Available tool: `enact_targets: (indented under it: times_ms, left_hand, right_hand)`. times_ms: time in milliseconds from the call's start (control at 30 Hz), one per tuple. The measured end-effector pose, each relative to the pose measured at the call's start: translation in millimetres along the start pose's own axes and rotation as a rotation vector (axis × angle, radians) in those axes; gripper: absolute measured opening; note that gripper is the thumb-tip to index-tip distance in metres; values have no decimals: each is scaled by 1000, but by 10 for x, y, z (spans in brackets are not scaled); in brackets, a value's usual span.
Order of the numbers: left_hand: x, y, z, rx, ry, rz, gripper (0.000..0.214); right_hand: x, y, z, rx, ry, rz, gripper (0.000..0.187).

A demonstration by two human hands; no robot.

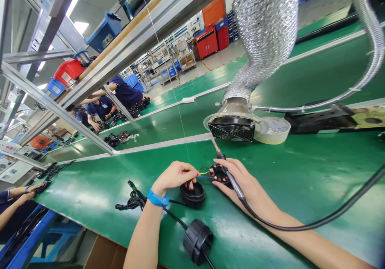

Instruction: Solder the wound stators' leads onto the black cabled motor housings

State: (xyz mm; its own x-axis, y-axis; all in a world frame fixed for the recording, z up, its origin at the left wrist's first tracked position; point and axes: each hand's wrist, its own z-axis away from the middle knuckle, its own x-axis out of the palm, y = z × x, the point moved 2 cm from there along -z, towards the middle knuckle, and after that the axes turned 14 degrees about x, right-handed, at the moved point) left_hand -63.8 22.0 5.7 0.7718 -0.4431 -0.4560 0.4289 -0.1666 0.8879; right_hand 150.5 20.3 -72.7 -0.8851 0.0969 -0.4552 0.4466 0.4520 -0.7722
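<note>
My left hand (177, 176), with a blue band at the wrist, pinches thin wires (202, 174), yellow and blue among them. Its lower fingers reach over a round black housing (192, 196). My right hand (237, 176) has a soldering iron (235, 182) lying across it, tip pointing up and away toward the fan. The fingers of that hand also surround a small motor stator (219, 173) with dark red windings. Wires run between the stator and my left fingertips. Nearer me lies a ribbed black cap (197, 241) with a cable through it.
A black fan (231, 129) under a foil duct (264, 24) stands beyond my hands, beside a round tub (273, 130). Coiled black cable (135, 198) lies left on the green bench (99, 188). The iron's cord (325, 221) crosses my right forearm. Co-workers (100, 106) sit farther left.
</note>
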Motion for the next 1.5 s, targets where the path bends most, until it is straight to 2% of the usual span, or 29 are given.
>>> enact_targets:
  times_ms: [133, 267, 467, 567, 667, 733, 867, 1067, 1233, 1500]
  left_hand:
    - [-8, -13, -28, -62, 18, 102, 42]
    - [87, 31, -96, -91, 100, 72, 37]
    - [200, 122, -135, 20, 226, -117, 34]
    - [157, 143, -86, 32, 148, -155, 34]
    - [91, 122, -38, -19, 28, -126, 32]
    - [57, 96, -26, -61, -2, -66, 30]
    - [45, 53, -42, -106, 32, 41, 31]
    - [122, 5, -77, -95, 145, 2, 30]
    - [138, -31, -97, -64, 222, 52, 37]
    - [104, 6, -79, -160, 179, 169, 44]
  right_hand:
    - [11, -2, -9, 4, 4, 13, 46]
    - [22, -5, -19, -9, 0, 7, 45]
    - [7, -7, -5, 4, -17, -13, 44]
    - [3, -11, -6, 9, -22, -21, 45]
    - [4, -13, -12, 10, -17, -20, 45]
    - [6, -15, -13, 9, -16, -17, 45]
    - [14, -13, -7, 15, -29, -14, 46]
    - [28, -10, -6, 3, -24, -11, 45]
    - [14, -24, -18, 1, -14, -11, 45]
    - [-7, -27, -22, 11, -17, -15, 45]
